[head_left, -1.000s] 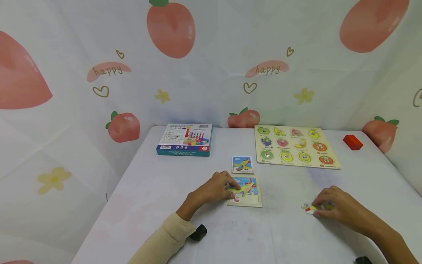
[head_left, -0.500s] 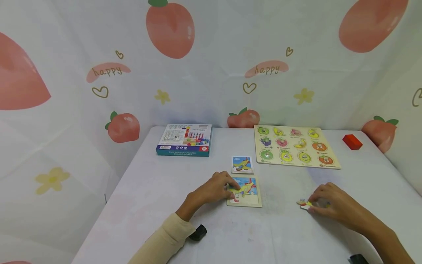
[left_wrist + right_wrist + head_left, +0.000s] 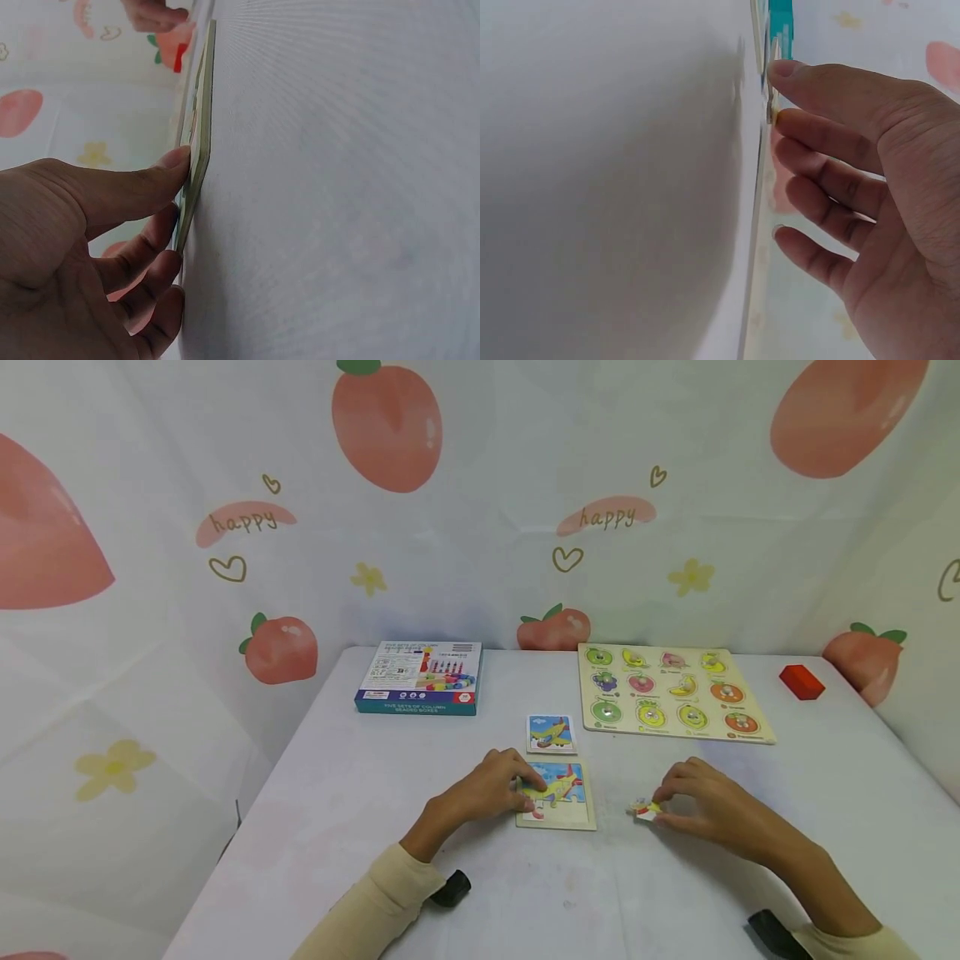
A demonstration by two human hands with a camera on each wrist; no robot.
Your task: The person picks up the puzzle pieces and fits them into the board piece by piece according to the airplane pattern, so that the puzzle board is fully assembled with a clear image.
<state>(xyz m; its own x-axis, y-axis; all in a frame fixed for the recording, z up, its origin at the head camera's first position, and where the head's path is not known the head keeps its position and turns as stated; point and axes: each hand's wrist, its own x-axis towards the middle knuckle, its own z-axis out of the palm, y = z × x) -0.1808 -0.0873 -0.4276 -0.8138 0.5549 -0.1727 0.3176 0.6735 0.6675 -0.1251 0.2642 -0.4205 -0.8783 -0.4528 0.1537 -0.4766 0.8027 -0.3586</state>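
Note:
My right hand [image 3: 712, 806] pinches a small jigsaw piece [image 3: 643, 811] between thumb and fingertips, low over the table right of the puzzle board; the right wrist view shows the jigsaw piece [image 3: 773, 86] edge-on. My left hand [image 3: 491, 787] holds the left side of a small wooden puzzle board [image 3: 555, 817], thumb and index finger on its face. On that board a yellow airplane picture fills the upper part, while bare wood shows along the lower part. The left wrist view shows the puzzle board [image 3: 204, 127] edge-on, its left part covered by the fingers.
A small airplane picture card [image 3: 551, 734] lies just behind the board. Farther back are a fruit puzzle board [image 3: 667, 727], a boxed bead set [image 3: 418, 678] at left and a red block [image 3: 802, 682] at right. A printed fabric backdrop rises behind the table.
My right hand has moved left across the table with the jigsaw piece, closer to the puzzle board. The left hand and the board have stayed where they were.

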